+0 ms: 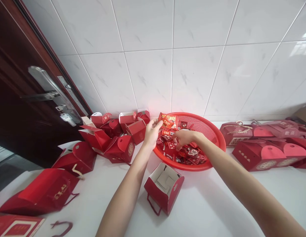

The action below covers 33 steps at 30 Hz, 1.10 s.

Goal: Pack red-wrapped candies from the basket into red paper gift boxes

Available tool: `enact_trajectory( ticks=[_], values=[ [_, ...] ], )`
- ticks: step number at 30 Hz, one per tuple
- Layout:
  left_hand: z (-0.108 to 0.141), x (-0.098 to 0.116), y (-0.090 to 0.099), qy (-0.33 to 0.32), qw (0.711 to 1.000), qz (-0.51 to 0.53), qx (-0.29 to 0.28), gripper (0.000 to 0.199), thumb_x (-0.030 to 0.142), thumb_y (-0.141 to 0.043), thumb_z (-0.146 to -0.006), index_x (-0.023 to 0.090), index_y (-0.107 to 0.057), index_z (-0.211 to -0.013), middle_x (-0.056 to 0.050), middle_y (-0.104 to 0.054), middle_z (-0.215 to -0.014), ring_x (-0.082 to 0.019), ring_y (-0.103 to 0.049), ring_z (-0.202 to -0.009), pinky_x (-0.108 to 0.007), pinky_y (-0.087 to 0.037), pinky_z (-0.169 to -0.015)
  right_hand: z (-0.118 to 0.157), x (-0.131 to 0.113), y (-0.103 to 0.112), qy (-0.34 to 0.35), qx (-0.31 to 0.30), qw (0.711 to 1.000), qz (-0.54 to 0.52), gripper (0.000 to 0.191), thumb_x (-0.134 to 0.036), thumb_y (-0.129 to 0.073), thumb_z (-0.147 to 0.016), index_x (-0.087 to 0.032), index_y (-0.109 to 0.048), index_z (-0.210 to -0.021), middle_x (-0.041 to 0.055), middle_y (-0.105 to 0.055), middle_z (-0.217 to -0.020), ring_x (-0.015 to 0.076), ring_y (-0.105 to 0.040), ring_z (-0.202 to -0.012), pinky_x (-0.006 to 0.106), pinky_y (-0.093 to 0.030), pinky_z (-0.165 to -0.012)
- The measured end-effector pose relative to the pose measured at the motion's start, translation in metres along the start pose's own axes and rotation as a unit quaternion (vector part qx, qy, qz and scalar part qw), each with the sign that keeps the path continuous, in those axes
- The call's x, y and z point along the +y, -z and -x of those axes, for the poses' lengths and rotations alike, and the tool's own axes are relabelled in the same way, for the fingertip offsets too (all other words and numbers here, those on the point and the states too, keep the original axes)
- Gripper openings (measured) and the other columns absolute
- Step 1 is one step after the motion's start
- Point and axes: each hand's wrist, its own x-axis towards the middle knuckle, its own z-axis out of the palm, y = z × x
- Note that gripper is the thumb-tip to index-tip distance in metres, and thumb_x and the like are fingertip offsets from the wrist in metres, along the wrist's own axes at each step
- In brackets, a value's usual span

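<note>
My left hand is closed on red snack packets with gold lettering, held over the left rim of a red plastic basket. Inside the basket lie many small red wrapped candies. My right hand reaches down among them with its fingers bent together; what is between the fingertips is hidden. In front of the basket stands an open red gift box, its white inside showing and a dark red cord handle hanging at its side.
Several red gift boxes, some with open flaps, stand at the left. More closed red boxes are lined up at the right. Behind the white table rises a tiled wall. A dark door with a metal handle is at the left.
</note>
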Motion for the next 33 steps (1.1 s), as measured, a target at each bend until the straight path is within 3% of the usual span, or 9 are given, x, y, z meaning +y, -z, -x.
enact_trajectory(
  ticks=[4,7,9,12,15,18,21,25,33],
  values=[
    [0.0,0.0,0.001,-0.003,1.0,0.002,0.016,0.029,0.039,-0.079,-0.068,0.021,-0.059,-0.08,-0.001,-0.067,-0.089,-0.019,-0.065,-0.092,-0.029,-0.051,-0.083,0.009,0.01,0.006,-0.004,0.039,0.999,-0.026,0.039,-0.038,-0.087,-0.063,-0.02,-0.061,-0.086,0.0028,-0.065,-0.089,0.0227,-0.061,-0.084,0.028,-0.041,-0.062],
    [0.0,0.0,0.001,-0.008,1.0,-0.001,0.027,0.025,0.037,-0.076,-0.07,0.022,-0.059,-0.081,-0.001,-0.069,-0.091,-0.019,-0.065,-0.092,-0.03,-0.052,-0.082,0.022,0.021,0.012,0.039,0.059,0.986,-0.149,0.043,-0.041,-0.089,-0.06,-0.02,-0.06,-0.084,-0.0024,-0.059,-0.075,0.0182,-0.057,-0.074,0.028,-0.04,-0.06],
    [0.0,0.0,0.001,-0.014,0.999,-0.006,0.032,0.022,0.035,-0.075,-0.072,0.022,-0.06,-0.081,-0.002,-0.069,-0.091,-0.019,-0.065,-0.092,-0.03,-0.052,-0.082,0.032,0.026,0.016,0.1,0.059,0.958,-0.262,0.042,-0.043,-0.09,-0.06,-0.019,-0.06,-0.077,-0.0054,-0.054,-0.066,0.0152,-0.054,-0.067,0.028,-0.04,-0.061],
    [0.0,-0.001,0.001,-0.02,0.999,-0.017,0.029,0.019,0.034,-0.073,-0.074,0.022,-0.061,-0.083,-0.002,-0.07,-0.094,-0.019,-0.065,-0.093,-0.03,-0.051,-0.084,0.039,0.027,0.018,0.168,0.106,0.898,-0.393,0.041,-0.046,-0.088,-0.063,-0.016,-0.064,-0.076,-0.0023,-0.063,-0.071,0.0151,-0.058,-0.069,0.03,-0.046,-0.066],
    [0.0,-0.001,0.001,-0.019,0.999,-0.033,0.014,0.018,0.034,-0.072,-0.075,0.022,-0.063,-0.084,-0.002,-0.069,-0.094,-0.019,-0.064,-0.091,-0.029,-0.049,-0.084,0.036,0.026,0.016,0.147,0.223,0.857,-0.441,0.043,-0.047,-0.088,-0.064,-0.015,-0.067,-0.083,0.0007,-0.067,-0.078,0.0155,-0.06,-0.071,0.031,-0.048,-0.066],
    [0.001,-0.001,0.0,-0.015,0.998,-0.054,-0.006,0.017,0.033,-0.074,-0.075,0.021,-0.064,-0.082,-0.001,-0.067,-0.089,-0.018,-0.062,-0.086,-0.029,-0.047,-0.082,0.03,0.025,0.012,0.09,0.283,0.864,-0.407,0.041,-0.045,-0.088,-0.062,-0.016,-0.062,-0.075,-0.0039,-0.06,-0.067,0.0111,-0.052,-0.061,0.027,-0.041,-0.057],
    [0.0,-0.002,0.0,-0.016,0.997,-0.069,-0.019,0.015,0.029,-0.076,-0.075,0.02,-0.065,-0.081,0.0,-0.067,-0.086,-0.017,-0.061,-0.084,-0.029,-0.047,-0.081,0.027,0.024,0.01,0.08,0.263,0.88,-0.387,0.043,-0.043,-0.087,-0.062,-0.019,-0.052,-0.066,-0.0068,-0.053,-0.061,0.01,-0.051,-0.057,0.026,-0.039,-0.053],
    [-0.001,-0.004,0.001,-0.025,0.996,-0.078,-0.026,0.012,0.027,-0.073,-0.075,0.02,-0.064,-0.08,0.0,-0.067,-0.087,-0.017,-0.061,-0.085,-0.027,-0.046,-0.082,0.029,0.021,0.01,0.097,0.224,0.885,-0.397,0.041,-0.041,-0.084,-0.068,-0.019,-0.05,-0.067,-0.0049,-0.057,-0.065,0.0132,-0.061,-0.058,0.028,-0.047,-0.055],
    [0.004,0.005,-0.003,-0.072,0.991,-0.109,-0.031,0.013,0.029,-0.071,-0.079,0.021,-0.061,-0.08,0.001,-0.066,-0.082,-0.017,-0.061,-0.082,-0.027,-0.046,-0.08,0.036,0.012,0.012,0.128,0.179,0.845,-0.488,0.03,-0.03,-0.082,-0.071,-0.017,-0.065,-0.092,-0.0002,-0.069,-0.079,0.015,-0.068,-0.064,0.032,-0.059,-0.065]
  ],
)
